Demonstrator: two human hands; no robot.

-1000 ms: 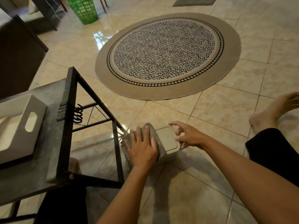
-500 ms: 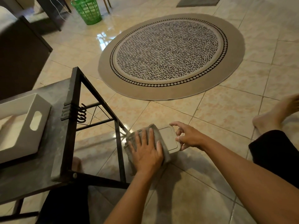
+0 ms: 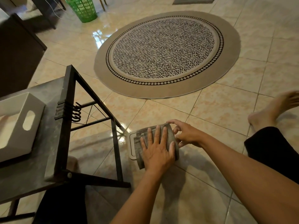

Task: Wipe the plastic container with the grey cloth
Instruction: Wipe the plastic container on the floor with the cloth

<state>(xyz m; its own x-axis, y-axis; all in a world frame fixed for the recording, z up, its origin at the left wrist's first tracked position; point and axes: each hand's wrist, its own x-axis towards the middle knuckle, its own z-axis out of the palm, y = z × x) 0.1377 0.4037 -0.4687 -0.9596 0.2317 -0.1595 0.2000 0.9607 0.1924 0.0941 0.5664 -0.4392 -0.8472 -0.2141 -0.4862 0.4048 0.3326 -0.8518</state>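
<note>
A pale plastic container (image 3: 131, 143) lies on the tiled floor, and only its left end with a recessed panel shows. A folded grey cloth (image 3: 171, 132) covers the rest of its top. My left hand (image 3: 157, 148) lies flat on the cloth with fingers spread, pressing it down. My right hand (image 3: 186, 133) grips the container's right end, fingers curled over the far corner and touching the cloth's edge.
A black metal-framed low table (image 3: 64, 126) stands close on the left, carrying a white tray (image 3: 29, 120). A round patterned rug (image 3: 166, 50) lies beyond. A green basket (image 3: 84, 8) is far back. A bare foot (image 3: 271, 112) and a black-clothed leg (image 3: 275, 151) are at right.
My left hand has slid the cloth to the right across the container. The right part is now covered and the left end is uncovered. My right hand stays at the right end.
</note>
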